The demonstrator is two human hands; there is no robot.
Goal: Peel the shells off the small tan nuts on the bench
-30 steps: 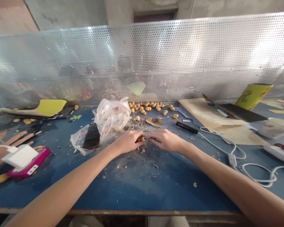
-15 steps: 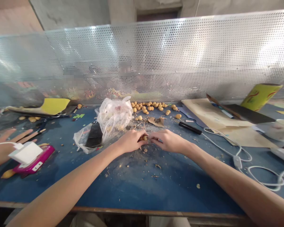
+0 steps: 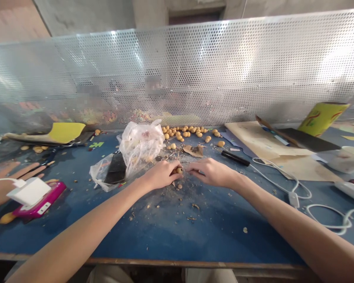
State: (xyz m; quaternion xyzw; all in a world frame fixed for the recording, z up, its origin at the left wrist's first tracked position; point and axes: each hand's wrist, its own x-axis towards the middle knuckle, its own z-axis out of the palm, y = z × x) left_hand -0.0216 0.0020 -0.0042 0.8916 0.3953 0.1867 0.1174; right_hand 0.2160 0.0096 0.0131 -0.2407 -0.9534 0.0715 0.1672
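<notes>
Near the middle of the table, my left hand (image 3: pixel 163 174) is closed around a small round tan fruit, apparently a longan (image 3: pixel 179 170), whose end shows at the fingertips. Just to its right is my right hand (image 3: pixel 209 172), fingers bent and close together, with a narrow gap to the longan. Whatever those right fingers might hold is hidden. Below the hands lies a small brown round bit (image 3: pixel 179 186) among crumbs and shell scraps. Beyond them sit a dry brown leaf (image 3: pixel 194 151) and a heap of longans (image 3: pixel 184 131) along the perforated panel.
A crumpled clear plastic bag (image 3: pixel 141 141) and a black phone-like slab (image 3: pixel 117 169) lie left of my hands. Farther left, another person's hand (image 3: pixel 14 173) is behind a magenta power strip (image 3: pixel 51 200). On the right are a black marker-like stick (image 3: pixel 235 158), white cable (image 3: pixel 327 228) and brown paper (image 3: pixel 301 167).
My right hand has drawn slightly away from the left, widening the gap between the fingertips. The longan stays in my left fingers. The whole view has shifted a little.
</notes>
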